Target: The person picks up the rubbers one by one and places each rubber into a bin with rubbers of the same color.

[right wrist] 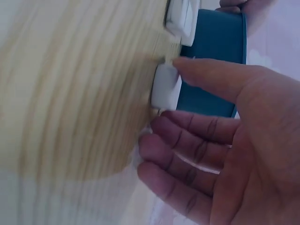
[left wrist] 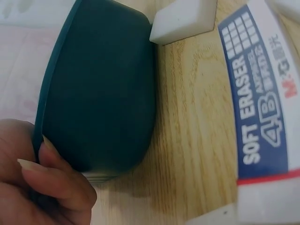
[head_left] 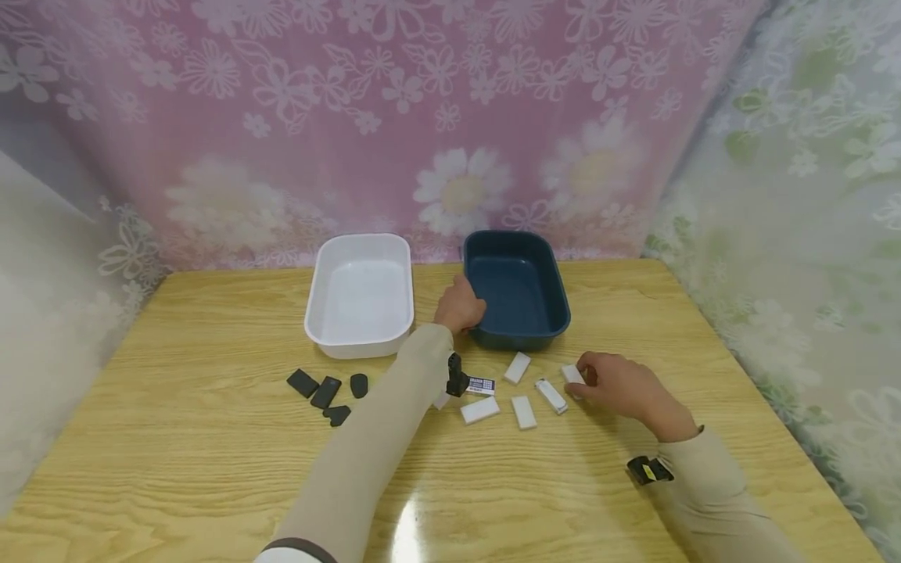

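Note:
My left hand [head_left: 461,305] grips the near left side wall of the dark blue bin [head_left: 517,342], thumb and fingers hooked over its rim [left wrist: 47,79]. My right hand [head_left: 626,391] is at a white eraser [head_left: 572,375] on the table, the rightmost of several. In the right wrist view the thumb lies at one end of that eraser [right wrist: 165,88] and curled fingertips at the other. Left of it are more white erasers [head_left: 523,412], a long white piece [head_left: 551,396] and an eraser in a blue and white sleeve marked SOFT ERASER 4B [left wrist: 258,103].
A white bin [head_left: 359,349] stands left of the blue one, at the table's back. Several small black objects [head_left: 325,392] lie on the wooden table [head_left: 211,469] left of my left forearm. Floral curtains [head_left: 450,117] hang behind and at both sides.

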{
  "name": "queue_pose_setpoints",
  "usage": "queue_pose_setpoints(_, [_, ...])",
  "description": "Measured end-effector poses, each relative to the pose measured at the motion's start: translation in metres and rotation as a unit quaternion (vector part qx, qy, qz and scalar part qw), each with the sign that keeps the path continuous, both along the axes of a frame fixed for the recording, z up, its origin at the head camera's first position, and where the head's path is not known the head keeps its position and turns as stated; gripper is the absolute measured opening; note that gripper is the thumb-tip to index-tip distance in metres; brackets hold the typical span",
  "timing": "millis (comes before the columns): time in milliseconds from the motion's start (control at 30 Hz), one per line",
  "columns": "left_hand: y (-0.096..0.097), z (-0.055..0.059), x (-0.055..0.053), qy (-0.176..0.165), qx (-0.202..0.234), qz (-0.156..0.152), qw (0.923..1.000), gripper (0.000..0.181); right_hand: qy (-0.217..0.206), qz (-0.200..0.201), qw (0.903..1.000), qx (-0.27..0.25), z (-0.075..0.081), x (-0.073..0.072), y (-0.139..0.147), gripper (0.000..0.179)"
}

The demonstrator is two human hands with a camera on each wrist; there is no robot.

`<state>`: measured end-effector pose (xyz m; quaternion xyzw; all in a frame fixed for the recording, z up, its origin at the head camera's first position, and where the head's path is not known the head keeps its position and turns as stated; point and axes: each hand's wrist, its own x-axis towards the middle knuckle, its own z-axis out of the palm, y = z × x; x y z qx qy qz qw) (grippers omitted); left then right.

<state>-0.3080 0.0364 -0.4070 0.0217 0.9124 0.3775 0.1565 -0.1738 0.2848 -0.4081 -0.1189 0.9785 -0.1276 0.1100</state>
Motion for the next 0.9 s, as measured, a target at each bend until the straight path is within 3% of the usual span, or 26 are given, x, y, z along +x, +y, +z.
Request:
queue_pose_setpoints(267, [0.003, 0.002, -0.001, 0.002, -0.016, 0.0, 0.9999, 0.058, 0.003, -0.022, 0.9998, -0.002, 0.001, -0.001, -0.007, 0.036])
queue_pose_setpoints(533, [0.004, 0.01, 0.003, -0.008, -0.032, 0.026, 0.9991, 0.051, 0.006, -0.051, 0.9965, -0.065, 0.005, -0.007, -0.004, 0.04])
queue_pose_setpoints(733, [0.008, 0.009, 0.005, -0.017, -0.045, 0.03, 0.9984, 0.055, 0.054, -0.074, 0.99, -0.108, 0.021, -0.007, 0.0, 0.044])
queue_pose_setpoints(900, [0.011, 0.012, 0.008, -0.015, -0.064, 0.031, 0.9974, 0.062, 0.087, -0.079, 0.9865, -0.114, 0.041, -0.013, 0.002, 0.052])
